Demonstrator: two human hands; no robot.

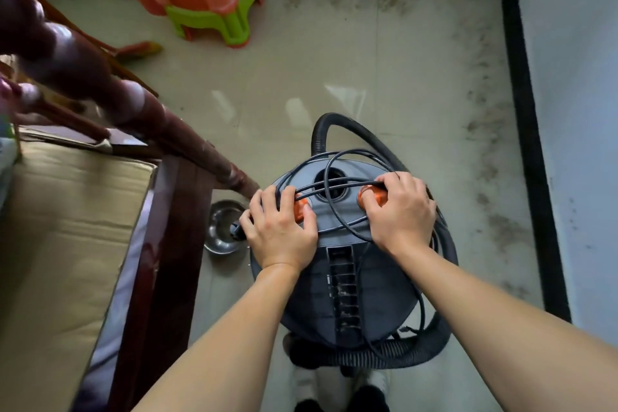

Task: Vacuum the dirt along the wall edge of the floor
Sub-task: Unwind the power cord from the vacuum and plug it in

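1. At 6 o'clock on the floor (334, 77), stood over the vacuum (351, 278), with hose (334, 124) coiled round it and cord (334, 182) looped loose across the lid.
2. Had left hand (281, 227) curled over the left orange catch (300, 211), fingers lying over the cord, and right hand (401, 211) curled round the right orange catch (366, 199).
3. Saw dirt (485, 130) lying along the black skirting (521, 77), from 12 through 3 o'clock.
4. Judged as set-up only, with no suction begun.
5. Needed next, probably: cord freed and plugged in, hose unwound, nozzle brought to the wall edge.
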